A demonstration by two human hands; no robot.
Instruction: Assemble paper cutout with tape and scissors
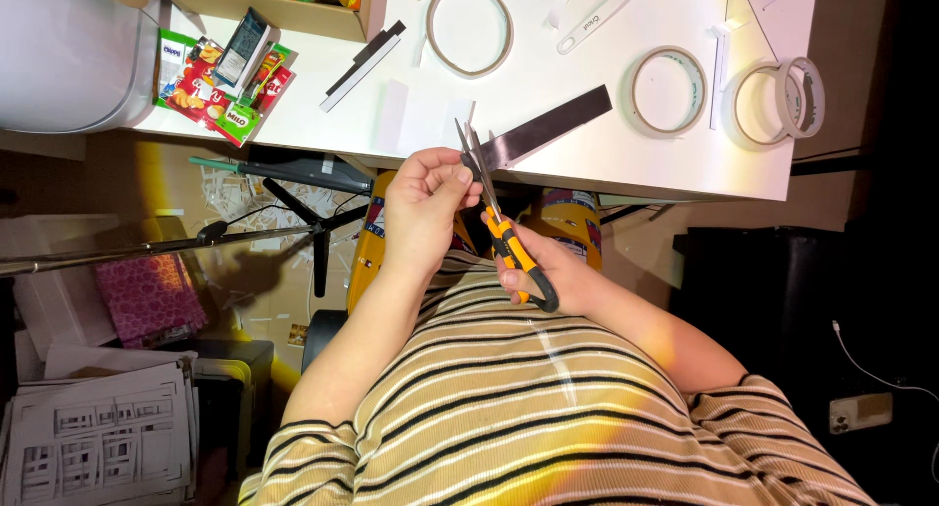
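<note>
My left hand (421,205) pinches the near end of a long dark strip (550,126) that reaches out to the right over the edge of the white table (685,169). My right hand (554,273) grips the orange and black handles of a pair of scissors (497,211). The scissor blades point up and away from me, slightly apart, with the strip's end between them just beside my left thumb. Both hands are held in front of my striped shirt, below the table's edge.
Three tape rolls (469,27) (667,90) (778,100) and a white flat tool (602,12) lie on the table. Snack packets (220,76) and a cardboard box (274,7) sit at its left end. On the floor are a black stand (293,208) and stacked printed sheets (93,438).
</note>
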